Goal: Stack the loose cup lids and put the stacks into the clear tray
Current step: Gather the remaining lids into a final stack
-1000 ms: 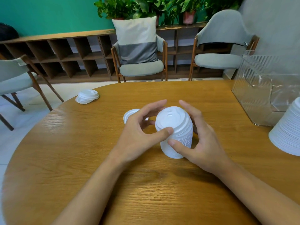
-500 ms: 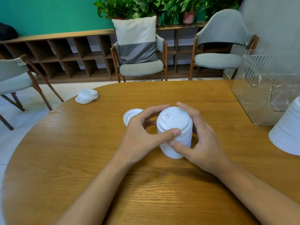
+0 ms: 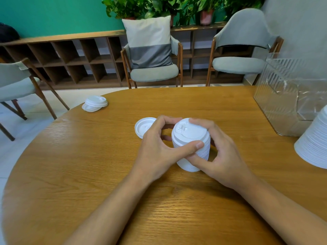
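Item: lid stack (image 3: 190, 133), upright mid-tabletop (image 3: 88, 165), well apart from the clear tray (image 3: 286, 96) at far right. We had the left grip (image 3: 155, 152) and right grip (image 3: 224, 156) both curled round it, thumbs across its near side, which we judged served to square the lids before carrying. Loose: one lid (image 3: 141, 127) just behind the left grip; a small heap of lids (image 3: 95, 104) at the far left edge. A taller stack (image 3: 315, 144) stood beside the tray, outside it.

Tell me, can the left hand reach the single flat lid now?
Probably yes: the flat lid lies right beside the left hand, nothing between them, though it must first release the stack, which the right hand also holds.
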A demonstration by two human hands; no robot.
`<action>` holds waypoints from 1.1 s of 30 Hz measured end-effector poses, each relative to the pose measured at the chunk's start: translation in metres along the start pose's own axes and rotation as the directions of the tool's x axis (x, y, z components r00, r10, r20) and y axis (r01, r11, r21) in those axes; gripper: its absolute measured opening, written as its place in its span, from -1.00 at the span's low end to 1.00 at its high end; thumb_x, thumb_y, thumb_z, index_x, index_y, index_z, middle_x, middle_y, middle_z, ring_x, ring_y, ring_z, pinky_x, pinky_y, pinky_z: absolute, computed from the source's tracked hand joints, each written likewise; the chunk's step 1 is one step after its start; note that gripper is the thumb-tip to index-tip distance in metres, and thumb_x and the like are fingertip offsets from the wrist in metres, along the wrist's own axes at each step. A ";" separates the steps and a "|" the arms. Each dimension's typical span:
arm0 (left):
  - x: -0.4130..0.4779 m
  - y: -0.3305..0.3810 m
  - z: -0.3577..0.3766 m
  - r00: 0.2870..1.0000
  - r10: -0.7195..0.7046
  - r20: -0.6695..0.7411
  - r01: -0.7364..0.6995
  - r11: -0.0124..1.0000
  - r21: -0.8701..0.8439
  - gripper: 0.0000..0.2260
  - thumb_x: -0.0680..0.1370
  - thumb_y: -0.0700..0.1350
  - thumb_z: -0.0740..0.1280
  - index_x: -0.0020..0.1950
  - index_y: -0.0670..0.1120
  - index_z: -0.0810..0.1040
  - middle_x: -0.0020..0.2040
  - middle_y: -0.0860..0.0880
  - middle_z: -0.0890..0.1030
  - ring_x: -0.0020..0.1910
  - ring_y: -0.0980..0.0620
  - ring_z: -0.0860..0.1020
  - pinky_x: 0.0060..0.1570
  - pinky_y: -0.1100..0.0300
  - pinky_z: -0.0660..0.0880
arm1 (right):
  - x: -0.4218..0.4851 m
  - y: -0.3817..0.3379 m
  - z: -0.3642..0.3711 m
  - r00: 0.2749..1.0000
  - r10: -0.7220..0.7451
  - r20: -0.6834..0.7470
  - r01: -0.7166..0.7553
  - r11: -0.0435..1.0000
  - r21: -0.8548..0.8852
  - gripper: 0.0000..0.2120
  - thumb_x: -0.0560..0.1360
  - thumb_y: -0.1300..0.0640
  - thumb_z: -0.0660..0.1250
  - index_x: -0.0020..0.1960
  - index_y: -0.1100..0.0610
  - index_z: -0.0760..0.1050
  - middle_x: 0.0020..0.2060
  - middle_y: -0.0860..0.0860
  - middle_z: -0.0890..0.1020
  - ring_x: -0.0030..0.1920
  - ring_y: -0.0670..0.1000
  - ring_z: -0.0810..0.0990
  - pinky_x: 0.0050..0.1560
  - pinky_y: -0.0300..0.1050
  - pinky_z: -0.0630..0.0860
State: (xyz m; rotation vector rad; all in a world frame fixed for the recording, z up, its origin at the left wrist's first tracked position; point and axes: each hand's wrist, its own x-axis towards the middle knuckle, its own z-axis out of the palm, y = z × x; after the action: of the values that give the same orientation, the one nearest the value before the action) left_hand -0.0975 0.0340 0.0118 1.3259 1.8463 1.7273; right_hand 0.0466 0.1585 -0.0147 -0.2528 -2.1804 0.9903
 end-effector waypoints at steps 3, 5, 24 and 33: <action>0.001 -0.004 -0.001 1.000 -0.006 0.022 0.007 1.000 -0.016 -0.44 0.28 0.15 0.64 0.21 0.01 0.60 0.11 0.18 0.70 0.19 0.11 0.64 0.06 0.29 0.53 | -0.001 0.000 -0.001 1.000 0.016 0.018 -0.016 1.000 -0.006 -0.37 0.42 -0.12 0.54 0.43 -0.11 0.40 0.26 -0.20 0.57 0.27 -0.04 0.58 0.19 -0.10 0.55; 0.002 -0.007 -0.001 0.999 -0.015 0.046 0.016 1.000 -0.021 -0.45 0.30 0.10 0.66 0.23 0.01 0.60 0.14 0.15 0.69 0.21 0.11 0.63 0.06 0.23 0.55 | -0.001 0.000 -0.002 0.999 0.033 0.022 -0.033 0.999 -0.004 -0.35 0.40 -0.16 0.55 0.42 -0.14 0.40 0.24 -0.21 0.58 0.25 -0.04 0.59 0.17 -0.10 0.57; 0.026 -0.041 -0.057 0.987 0.157 0.043 -0.136 0.649 0.748 -0.82 0.59 -0.03 0.49 0.18 0.02 0.75 -0.08 0.09 0.72 -0.08 0.01 0.66 -0.11 0.12 0.47 | 0.001 -0.003 -0.006 0.993 0.115 0.018 -0.114 0.993 -0.038 -0.35 0.35 -0.25 0.54 0.37 -0.32 0.37 0.26 -0.44 0.50 0.30 -0.30 0.49 0.18 -0.49 0.38; 0.026 -0.048 -0.053 0.982 0.156 0.106 -0.181 0.624 0.760 -0.80 0.59 -0.20 0.46 0.17 0.00 0.75 -0.01 0.03 0.74 -0.04 -0.08 0.69 -0.11 -0.05 0.60 | 0.001 -0.002 -0.006 0.993 0.118 0.020 -0.117 0.992 -0.046 -0.36 0.36 -0.23 0.55 0.36 -0.33 0.36 0.27 -0.41 0.52 0.32 -0.26 0.50 0.17 -0.49 0.38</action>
State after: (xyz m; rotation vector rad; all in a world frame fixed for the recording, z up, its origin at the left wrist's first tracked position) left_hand -0.1703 0.0262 -0.0090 1.8406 2.6606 0.9319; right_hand 0.0505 0.1609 -0.0101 -0.3965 -2.2315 1.0138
